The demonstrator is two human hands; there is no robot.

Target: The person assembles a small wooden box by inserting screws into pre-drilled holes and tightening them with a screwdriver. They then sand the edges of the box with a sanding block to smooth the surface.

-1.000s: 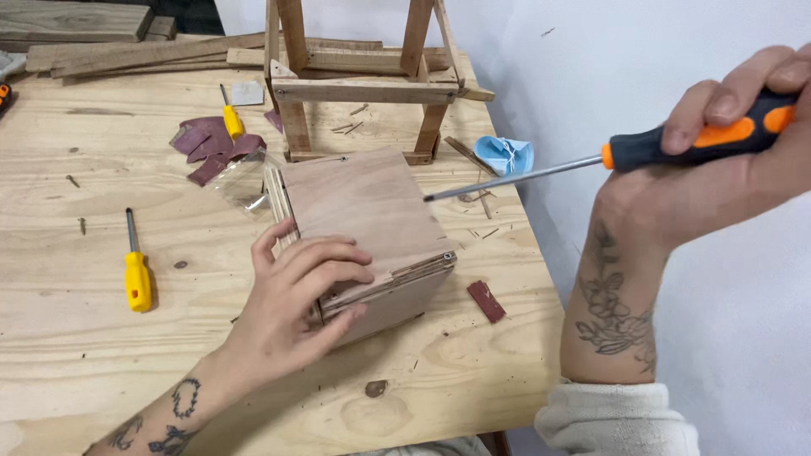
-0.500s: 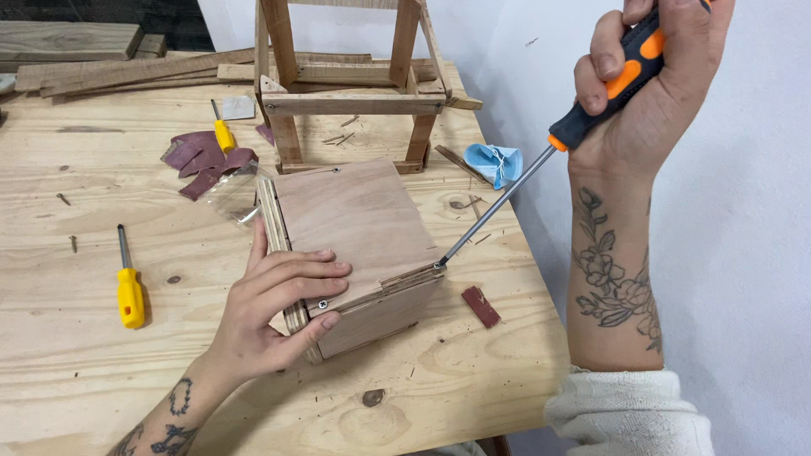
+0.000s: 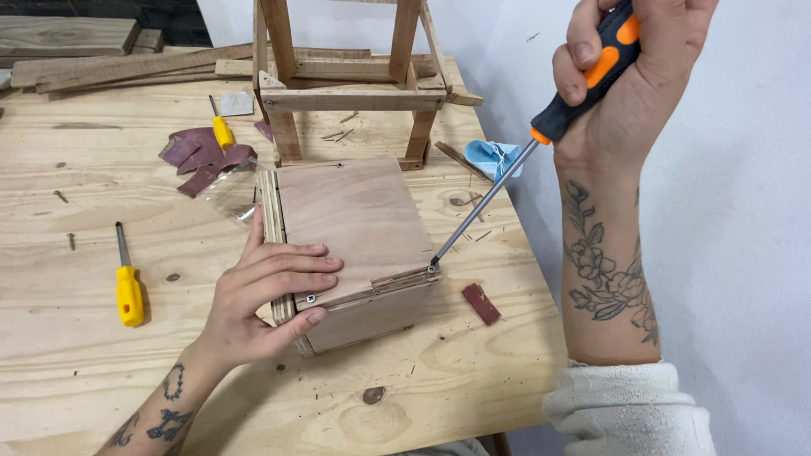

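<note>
Pressing down on the plywood box [image 3: 351, 245], the left hand [image 3: 262, 308] lies flat with fingers spread over the near-left part of the lid, its grip open rather than wrapped round anything. The box sits on the pale wooden worktop [image 3: 84, 380], just in front of a small wooden frame [image 3: 346, 84]. The right hand [image 3: 629, 80] has its grip clamped round the black-and-orange handle of a screwdriver [image 3: 541, 139], raised to the right of the box; the shaft slants down and its tip meets a screw at the box's near-right top corner. A yellow screwdriver [image 3: 128, 283] lies left of the box, well apart. Reddish sandpaper scraps [image 3: 203, 156] sit beyond the box's left edge.
</note>
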